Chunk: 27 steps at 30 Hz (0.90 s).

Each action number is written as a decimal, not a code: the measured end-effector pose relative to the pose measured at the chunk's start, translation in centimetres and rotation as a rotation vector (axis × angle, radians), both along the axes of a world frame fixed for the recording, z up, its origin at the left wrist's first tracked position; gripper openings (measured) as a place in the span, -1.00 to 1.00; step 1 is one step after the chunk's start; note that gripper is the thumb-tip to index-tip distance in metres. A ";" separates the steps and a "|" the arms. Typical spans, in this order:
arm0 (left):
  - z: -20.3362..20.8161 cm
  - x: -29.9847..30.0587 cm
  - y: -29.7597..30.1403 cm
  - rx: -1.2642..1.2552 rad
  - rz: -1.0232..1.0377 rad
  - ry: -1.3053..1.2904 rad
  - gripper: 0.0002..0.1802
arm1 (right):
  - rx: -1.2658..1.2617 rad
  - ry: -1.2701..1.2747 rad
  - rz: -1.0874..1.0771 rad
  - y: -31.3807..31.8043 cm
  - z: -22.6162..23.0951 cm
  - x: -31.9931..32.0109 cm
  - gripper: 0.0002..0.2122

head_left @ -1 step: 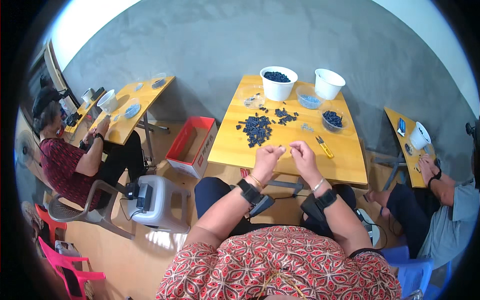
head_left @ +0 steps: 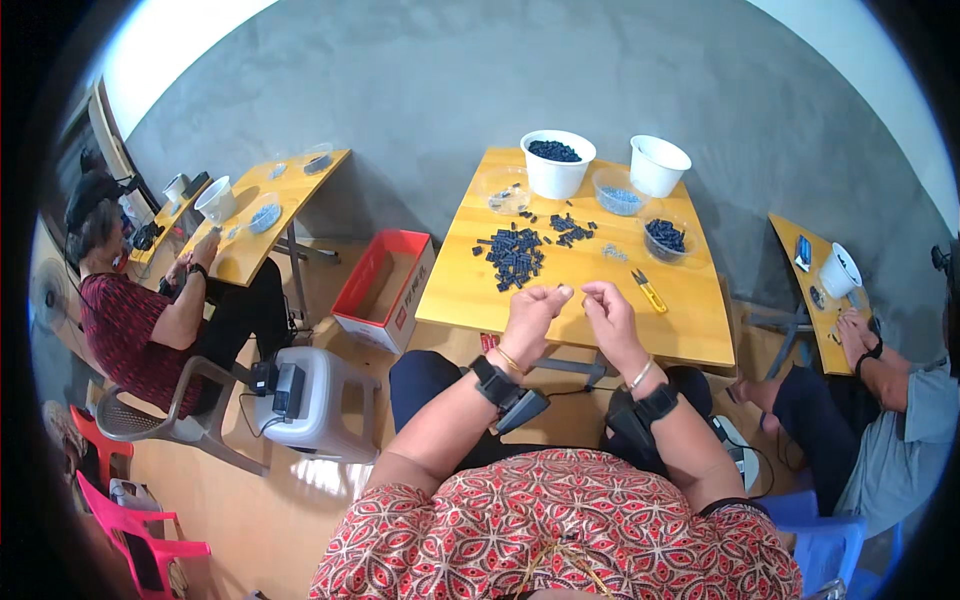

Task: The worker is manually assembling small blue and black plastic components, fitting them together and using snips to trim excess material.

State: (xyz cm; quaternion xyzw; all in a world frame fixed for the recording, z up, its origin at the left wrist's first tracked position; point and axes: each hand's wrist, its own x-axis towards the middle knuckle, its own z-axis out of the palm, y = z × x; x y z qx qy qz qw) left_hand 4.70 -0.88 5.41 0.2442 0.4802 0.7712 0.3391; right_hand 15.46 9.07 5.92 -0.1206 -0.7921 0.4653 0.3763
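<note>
Above the near edge of the yellow wooden table [head_left: 460,300], my two hands are held close together but apart. My left hand [head_left: 533,318] is closed, its thumb and forefinger pinched; anything between them is too small to make out. Just to its right, the fingers of my right hand [head_left: 610,320] are also bent together in a pinch, their contents hidden. A pile of small black blocks [head_left: 514,258] lies beyond my left hand. Yellow-handled snips [head_left: 652,292] rest to the right of my right hand. Small pale bits [head_left: 614,252] are scattered farther back.
Along the table's far side stand a white tub [head_left: 557,182] of black pieces, another white tub [head_left: 658,170], and see-through bowls of blue-grey bits [head_left: 620,202] and dark pieces [head_left: 666,238]. A red-rimmed box [head_left: 375,325] sits on the floor. People work at tables on both sides.
</note>
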 end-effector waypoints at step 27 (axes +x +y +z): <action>7.0 6.0 -8.2 0.197 -0.058 0.118 -0.87 | 0.060 0.160 0.229 -5.5 8.2 5.0 -0.91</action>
